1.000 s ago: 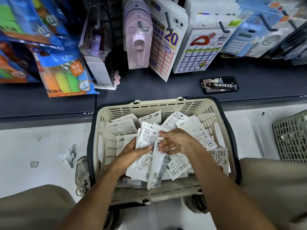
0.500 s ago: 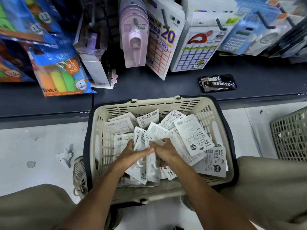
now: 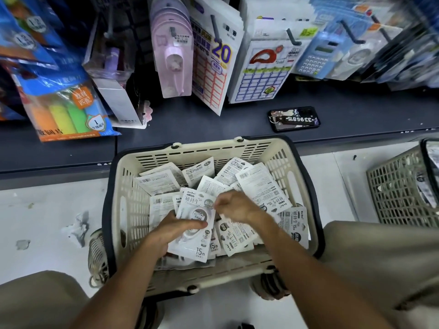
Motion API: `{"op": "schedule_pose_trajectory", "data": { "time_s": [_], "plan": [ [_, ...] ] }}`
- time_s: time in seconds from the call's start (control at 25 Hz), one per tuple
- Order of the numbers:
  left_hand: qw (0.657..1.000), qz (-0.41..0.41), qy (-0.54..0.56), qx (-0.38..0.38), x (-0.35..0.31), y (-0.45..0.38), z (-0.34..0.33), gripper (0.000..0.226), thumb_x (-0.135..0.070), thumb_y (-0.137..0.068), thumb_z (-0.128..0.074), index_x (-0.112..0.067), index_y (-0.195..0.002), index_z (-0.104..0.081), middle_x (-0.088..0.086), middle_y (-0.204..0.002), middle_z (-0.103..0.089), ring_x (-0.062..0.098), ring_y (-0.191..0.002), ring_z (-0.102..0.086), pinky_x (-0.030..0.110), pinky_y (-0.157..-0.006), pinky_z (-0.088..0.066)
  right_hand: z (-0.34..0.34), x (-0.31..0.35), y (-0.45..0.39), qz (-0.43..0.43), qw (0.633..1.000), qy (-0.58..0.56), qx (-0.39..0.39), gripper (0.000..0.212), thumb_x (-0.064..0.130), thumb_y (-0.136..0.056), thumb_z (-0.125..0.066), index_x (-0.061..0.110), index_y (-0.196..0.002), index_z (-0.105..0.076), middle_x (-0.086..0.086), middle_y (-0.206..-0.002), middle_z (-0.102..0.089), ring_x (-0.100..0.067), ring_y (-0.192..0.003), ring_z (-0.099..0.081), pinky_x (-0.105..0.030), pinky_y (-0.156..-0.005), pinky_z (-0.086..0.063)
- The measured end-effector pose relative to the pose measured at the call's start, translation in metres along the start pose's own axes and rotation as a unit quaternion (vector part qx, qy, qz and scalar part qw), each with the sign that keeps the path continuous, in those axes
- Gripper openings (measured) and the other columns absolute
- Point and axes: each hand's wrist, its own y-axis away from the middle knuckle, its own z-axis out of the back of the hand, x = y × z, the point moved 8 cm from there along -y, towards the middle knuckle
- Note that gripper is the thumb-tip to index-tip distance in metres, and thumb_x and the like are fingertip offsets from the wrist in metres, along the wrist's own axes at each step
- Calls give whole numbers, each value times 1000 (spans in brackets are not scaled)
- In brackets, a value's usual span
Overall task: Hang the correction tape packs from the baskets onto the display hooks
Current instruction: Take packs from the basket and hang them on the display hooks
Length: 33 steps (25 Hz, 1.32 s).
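Gripping pack stack point(image 3: 193, 224) | left hand point(image 3: 174, 230) | right hand point(image 3: 234, 206) fingers pinching its top

A stationery shop aisle. Packaged label stickers point(image 3: 213, 65), calculators point(image 3: 316, 55) and sticky notes point(image 3: 64, 110) hang on display hooks point(image 3: 293, 38) above a dark shelf point(image 3: 190, 124). A shopping basket point(image 3: 294, 162) of packs point(image 3: 259, 184) sits on the floor point(image 3: 47, 222) at the shelf's front edge.

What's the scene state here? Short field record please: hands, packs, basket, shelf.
left hand: grips a small stack of correction tape packs, front side up, over the basket
right hand: fingers curled at the stack's top right edge; whether they pinch it cannot be told
cream basket: on the floor, holds many loose packs
grey basket: at right, partly in view
phone: flat on the dark shelf
hooks: none of these packs hung yet
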Motion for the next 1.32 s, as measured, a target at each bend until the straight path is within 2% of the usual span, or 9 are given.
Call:
{"op": "schedule_pose_trajectory", "data": {
  "time_s": [0.12,0.2,0.32,0.48,0.72,0.88,1.0,1.12,1.32],
  "plan": [
    [1000,23,20,-9,0,-1,-5,49,-29,-64,-95,-25,-106,-70,-7,-94,-78,13,-91,-69,25,-67,-47,60,-23,4,22,940,339,-6,63,15,-85,-70,28,-143,-49,-2,-147,-49,-27,-139,-41,-47,-115,-34],
    [999,28,33,-11,0,-3,-8,51,-31,-65,-94,-26,-107,-67,-8,-100,-74,9,-90,-65,25,-65,-43,80,-47,9,-15,892,451,29,93,18,-78,-78,28,-156,-29,-4,-161,-26,-32,-146,-27,-51,-119,-29],
    [999,12,49,-17,-2,-5,-12,49,-29,-62,-96,-29,-98,-63,-15,-93,-72,4,-85,-63,23,-63,-43,76,-55,14,39,854,518,-32,71,12,-84,-67,20,-148,-36,-7,-152,-38,-33,-130,-48,-46,-108,-46],
    [998,-14,54,-27,-5,-1,-7,69,-30,-53,-98,-29,-111,-61,-11,-103,-74,9,-93,-68,26,-65,-48,102,-52,21,118,906,366,-175,23,22,-95,-55,23,-114,-67,0,-109,-71,-19,-104,-62,-35,-102,-46],
    [996,-61,55,-28,-33,23,0,87,-40,-33,-102,-35,-109,-59,-15,-101,-74,7,-94,-67,26,-68,-49,170,-22,41,119,938,21,-325,7,18,-92,-67,12,-94,-71,-5,-88,-75,-16,-71,-59,-30,-59,-46],
    [992,-91,67,-57,-48,52,15,116,-53,-21,-99,-29,-127,-58,-7,-117,-73,20,-109,-67,38,-87,-53,217,44,89,213,931,-182,-236,13,11,-81,-82,22,-80,-75,4,-77,-77,-5,-63,-69,-18,-52,-50],
    [986,-130,96,-49,-77,82,18,111,-66,-8,-95,-44,-111,-58,-22,-101,-74,7,-96,-66,30,-74,-48,223,85,129,268,906,-308,-107,17,10,-69,-86,21,-80,-79,-1,-80,-78,-11,-64,-73,-21,-55,-56],
    [976,-172,126,-38,-115,107,12,112,-61,-15,-97,-37,-117,-57,-10,-96,-77,15,-95,-67,39,-78,-53,183,118,140,252,923,-290,-1,20,9,-66,-87,19,-81,-80,-5,-81,-78,-14,-67,-73,-24,-58,-58],
    [963,-185,195,-16,-149,139,10,84,-35,-49,-97,-4,-121,-67,20,-106,-77,32,-89,-76,41,-71,-62,164,154,155,250,957,-113,-93,15,13,-76,-88,21,-82,-77,6,-76,-78,-5,-65,-69,-20,-59,-53]
  ]
}}
